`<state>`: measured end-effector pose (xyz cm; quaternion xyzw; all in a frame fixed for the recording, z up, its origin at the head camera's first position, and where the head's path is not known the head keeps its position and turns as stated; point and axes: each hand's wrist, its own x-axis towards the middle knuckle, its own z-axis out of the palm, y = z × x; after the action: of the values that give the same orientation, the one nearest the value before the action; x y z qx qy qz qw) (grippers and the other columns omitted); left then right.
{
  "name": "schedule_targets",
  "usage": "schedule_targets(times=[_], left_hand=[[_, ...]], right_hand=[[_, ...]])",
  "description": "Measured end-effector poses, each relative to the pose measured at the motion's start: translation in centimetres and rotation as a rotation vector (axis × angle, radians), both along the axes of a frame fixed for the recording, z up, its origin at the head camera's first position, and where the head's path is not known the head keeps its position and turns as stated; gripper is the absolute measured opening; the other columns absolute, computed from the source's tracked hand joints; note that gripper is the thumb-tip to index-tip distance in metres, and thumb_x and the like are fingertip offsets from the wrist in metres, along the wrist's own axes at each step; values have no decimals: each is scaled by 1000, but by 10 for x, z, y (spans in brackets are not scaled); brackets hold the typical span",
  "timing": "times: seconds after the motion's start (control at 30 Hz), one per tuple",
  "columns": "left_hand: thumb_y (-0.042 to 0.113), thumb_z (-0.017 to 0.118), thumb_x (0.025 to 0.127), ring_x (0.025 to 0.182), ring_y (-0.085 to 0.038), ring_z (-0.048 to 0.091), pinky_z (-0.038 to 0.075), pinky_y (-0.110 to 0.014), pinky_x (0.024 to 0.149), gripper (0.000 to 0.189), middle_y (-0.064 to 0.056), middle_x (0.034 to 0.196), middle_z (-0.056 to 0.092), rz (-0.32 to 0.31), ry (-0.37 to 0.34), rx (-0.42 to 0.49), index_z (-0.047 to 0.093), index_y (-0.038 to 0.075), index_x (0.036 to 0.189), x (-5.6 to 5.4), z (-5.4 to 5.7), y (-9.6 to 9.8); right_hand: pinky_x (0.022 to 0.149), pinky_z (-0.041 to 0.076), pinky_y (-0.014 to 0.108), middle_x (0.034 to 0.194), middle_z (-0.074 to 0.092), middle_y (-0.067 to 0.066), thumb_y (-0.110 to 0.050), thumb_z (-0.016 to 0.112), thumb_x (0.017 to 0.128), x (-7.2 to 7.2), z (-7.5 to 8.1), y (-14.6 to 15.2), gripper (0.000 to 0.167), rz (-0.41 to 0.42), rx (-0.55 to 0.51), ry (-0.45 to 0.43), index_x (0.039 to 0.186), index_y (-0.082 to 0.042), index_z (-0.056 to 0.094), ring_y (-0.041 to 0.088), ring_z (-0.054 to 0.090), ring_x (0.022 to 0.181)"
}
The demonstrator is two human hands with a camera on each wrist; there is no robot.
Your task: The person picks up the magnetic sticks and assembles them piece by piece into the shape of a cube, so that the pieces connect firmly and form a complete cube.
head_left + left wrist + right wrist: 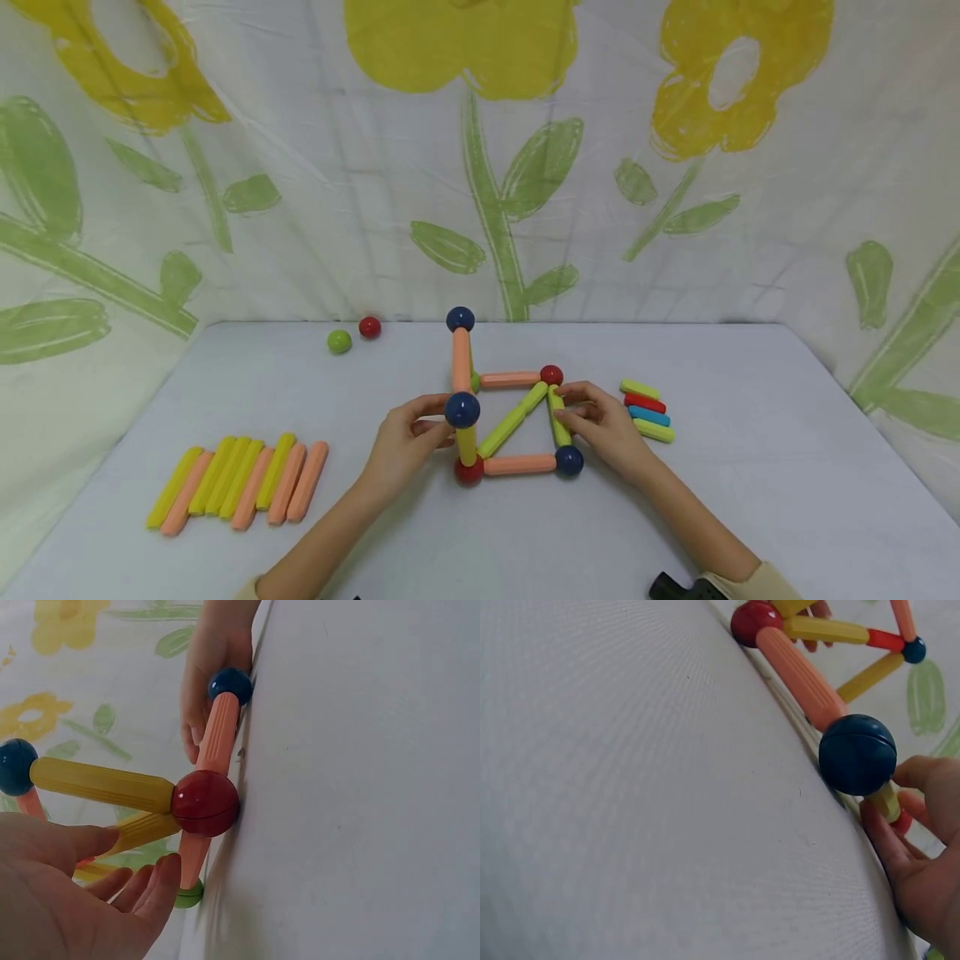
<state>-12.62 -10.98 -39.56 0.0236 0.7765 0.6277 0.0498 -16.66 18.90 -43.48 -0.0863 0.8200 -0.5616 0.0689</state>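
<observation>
My left hand [405, 439]: half open, no visible grip, upright stick [467, 447] just to its right.
My right hand [606, 423]: pinching the side stick [561, 430], which runs away from me.

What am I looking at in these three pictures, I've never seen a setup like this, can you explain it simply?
There's no robot here: a person works with two bare hands. The widest picture comes from a camera on the head, looking forward and down; the other two come from cameras on the left and right wrists.

On the white table stands a stick-and-ball frame. Around it lie a row of yellow and salmon sticks, four short sticks, a loose green ball and a loose red ball.

The right hand pinches the frame's right-side yellow stick. The left hand is at the frame's upright side, fingers loosely curved; whether it touches is unclear.
</observation>
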Motion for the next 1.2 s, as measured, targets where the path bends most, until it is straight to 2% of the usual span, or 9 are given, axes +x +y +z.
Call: schedule_targets(times=[0.1,0.33,0.53,0.7,0.83,1.0,1.1,1.2], left_hand=[[4,65,103,99,-26,75,65,-34,86,35,-20,128,70,-30,-40,-14,64,-7,136,5,-2,-2],[9,68,102,95,-26,76,65,-35,86,38,-16,120,73,-48,-127,-43,63,-8,136,24,-3,-11],[8,69,101,89,-25,76,65,-31,79,42,-20,119,72,-109,-126,-23,60,-13,136,41,-8,-17],[8,70,100,91,-26,77,65,-31,81,45,-23,120,72,-144,-138,7,59,-15,136,49,-13,-12],[10,71,100,101,-29,77,64,-31,84,47,-26,122,72,-131,-161,23,58,-16,137,50,-14,-6],[13,72,100,104,-32,77,64,-34,86,48,-25,118,75,-84,-133,-11,60,-16,136,49,-12,0],[12,72,99,106,-33,77,64,-35,87,46,-26,120,74,-66,-101,-25,61,-15,135,46,-10,2],[13,71,100,113,-33,74,63,-37,91,45,-25,126,73,-46,-100,-40,63,-12,136,41,-8,3]], right_hand=[[79,57,19,135,62,20,-20,69,104,0,0,1,38,0,-8,-10,137,-4,61,18,68,93],[82,62,24,137,57,24,-14,65,105,-7,1,2,39,-23,-90,-50,141,0,56,22,71,94],[80,63,26,155,47,23,-17,64,106,-14,5,-1,55,-37,-58,-67,157,-7,45,21,71,96],[77,62,25,162,42,19,-16,62,107,-24,8,-5,57,-28,-29,-50,160,-9,43,22,70,94],[76,61,25,159,46,22,-17,61,107,-31,9,-6,53,-1,5,-43,157,-7,48,23,68,99],[76,61,26,154,50,24,-19,62,107,-34,10,-7,50,12,57,-36,154,-6,52,25,67,104],[78,61,27,153,50,24,-19,63,107,-33,10,-7,49,5,73,-31,153,-6,52,24,68,103],[78,60,27,151,52,23,-19,63,107,-30,12,-7,49,2,98,-21,152,-5,51,22,68,97]])
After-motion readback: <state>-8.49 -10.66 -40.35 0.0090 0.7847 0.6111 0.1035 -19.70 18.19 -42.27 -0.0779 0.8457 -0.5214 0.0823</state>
